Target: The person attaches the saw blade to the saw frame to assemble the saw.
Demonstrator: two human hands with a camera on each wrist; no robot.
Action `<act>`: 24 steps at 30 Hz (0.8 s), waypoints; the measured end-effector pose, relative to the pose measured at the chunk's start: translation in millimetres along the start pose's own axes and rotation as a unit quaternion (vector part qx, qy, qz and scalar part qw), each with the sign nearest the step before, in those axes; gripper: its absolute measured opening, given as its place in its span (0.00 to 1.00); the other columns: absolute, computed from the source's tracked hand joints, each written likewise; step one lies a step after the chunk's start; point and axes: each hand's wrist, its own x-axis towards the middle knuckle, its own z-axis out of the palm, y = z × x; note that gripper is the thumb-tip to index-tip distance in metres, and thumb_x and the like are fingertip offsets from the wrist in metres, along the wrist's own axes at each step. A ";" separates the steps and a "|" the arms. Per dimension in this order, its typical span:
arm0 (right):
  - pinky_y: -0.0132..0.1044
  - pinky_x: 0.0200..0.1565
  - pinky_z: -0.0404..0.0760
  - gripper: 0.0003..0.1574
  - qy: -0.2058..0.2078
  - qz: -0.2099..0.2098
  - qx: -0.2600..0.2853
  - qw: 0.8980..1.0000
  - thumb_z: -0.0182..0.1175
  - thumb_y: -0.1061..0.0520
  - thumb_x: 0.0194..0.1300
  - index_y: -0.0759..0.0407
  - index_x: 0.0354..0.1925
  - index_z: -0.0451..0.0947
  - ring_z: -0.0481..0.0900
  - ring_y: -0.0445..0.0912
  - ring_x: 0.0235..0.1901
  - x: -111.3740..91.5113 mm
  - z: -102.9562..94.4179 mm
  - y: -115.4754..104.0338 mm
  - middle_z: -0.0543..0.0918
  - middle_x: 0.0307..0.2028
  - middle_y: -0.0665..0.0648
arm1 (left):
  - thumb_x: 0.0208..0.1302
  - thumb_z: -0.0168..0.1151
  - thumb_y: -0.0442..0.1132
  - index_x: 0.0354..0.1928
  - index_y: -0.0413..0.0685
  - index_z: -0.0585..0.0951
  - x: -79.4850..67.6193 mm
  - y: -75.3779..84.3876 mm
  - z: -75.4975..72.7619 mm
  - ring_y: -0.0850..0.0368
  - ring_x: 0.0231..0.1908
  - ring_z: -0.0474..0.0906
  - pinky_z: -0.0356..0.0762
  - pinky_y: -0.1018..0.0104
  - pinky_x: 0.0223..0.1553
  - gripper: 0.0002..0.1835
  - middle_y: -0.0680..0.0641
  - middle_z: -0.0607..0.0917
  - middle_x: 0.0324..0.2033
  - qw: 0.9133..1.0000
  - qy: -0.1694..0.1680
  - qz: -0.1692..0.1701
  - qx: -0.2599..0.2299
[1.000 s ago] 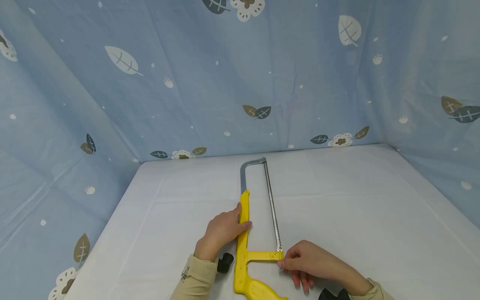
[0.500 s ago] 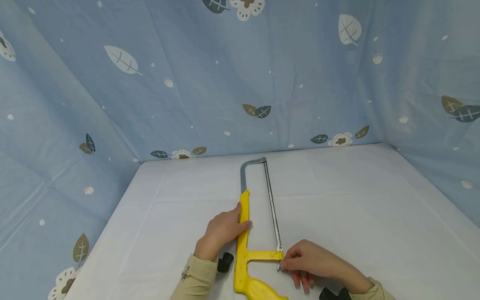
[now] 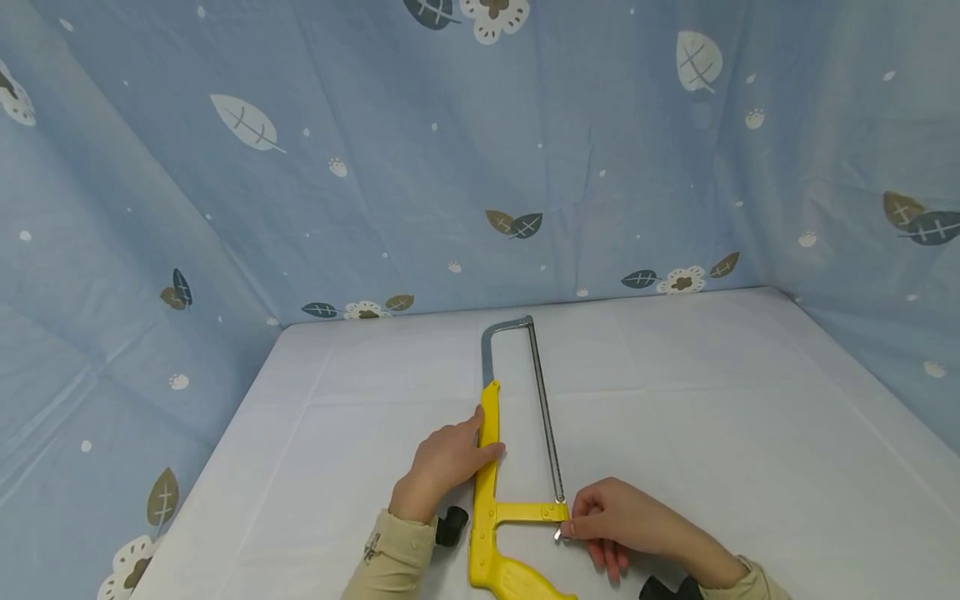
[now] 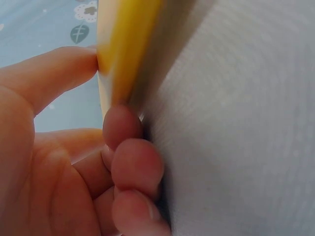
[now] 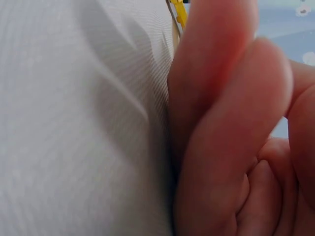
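A hacksaw (image 3: 487, 487) with a yellow frame and handle lies flat on the white-covered table, its grey bow pointing away. Its thin blade (image 3: 546, 408) runs along the right side. My left hand (image 3: 444, 462) grips the yellow frame at mid-length, thumb across the top; in the left wrist view, the frame (image 4: 133, 44) sits between thumb and fingers. At the near end of the blade, my right hand (image 3: 618, 521) pinches a small silver wing nut (image 3: 558, 534) below the yellow crossbar (image 3: 525, 512). Curled right fingers (image 5: 236, 118) hide the nut in the right wrist view.
The white cloth (image 3: 712, 433) covers the table on both sides of the saw. Blue leaf-print curtains (image 3: 420, 167) close off the back and sides. Black wrist cameras (image 3: 452, 526) sit by the sleeves.
My right fingertips have shifted slightly on the wing nut, and the nut shows turned to another angle with more of it visible. My left hand and the saw have stayed in place.
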 end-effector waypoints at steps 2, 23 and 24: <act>0.28 0.10 0.66 0.19 -0.001 0.001 -0.005 1.000 0.60 0.45 0.56 0.60 0.22 0.74 0.71 0.40 0.07 0.7 -0.6 0.1 0.76 0.12 0.53 | 0.57 0.54 0.58 0.67 0.45 0.56 0.1 -0.4 -0.3 0.58 0.26 0.70 0.66 0.64 0.25 0.40 0.46 0.79 0.40 1.000 0.000 0.001 0.000; 0.27 0.11 0.65 0.21 -0.007 0.024 0.014 1.000 0.58 0.44 0.57 0.60 0.23 0.79 0.70 0.39 0.07 -0.7 2.8 -2.7 0.79 0.15 0.56 | 0.57 0.55 0.58 0.67 0.46 0.57 -1.5 0.3 -1.1 0.57 0.27 0.70 0.66 0.63 0.25 0.40 0.45 0.79 0.43 1.000 0.002 0.000 0.002; 0.27 0.11 0.65 0.21 -0.007 0.025 0.014 1.000 0.58 0.44 0.57 0.60 0.24 0.79 0.70 0.39 0.07 -0.7 3.0 -3.3 0.79 0.15 0.56 | 0.57 0.55 0.58 0.67 0.46 0.57 -1.8 0.5 -1.4 0.57 0.27 0.70 0.66 0.63 0.25 0.40 0.45 0.79 0.43 1.000 0.002 -0.001 0.002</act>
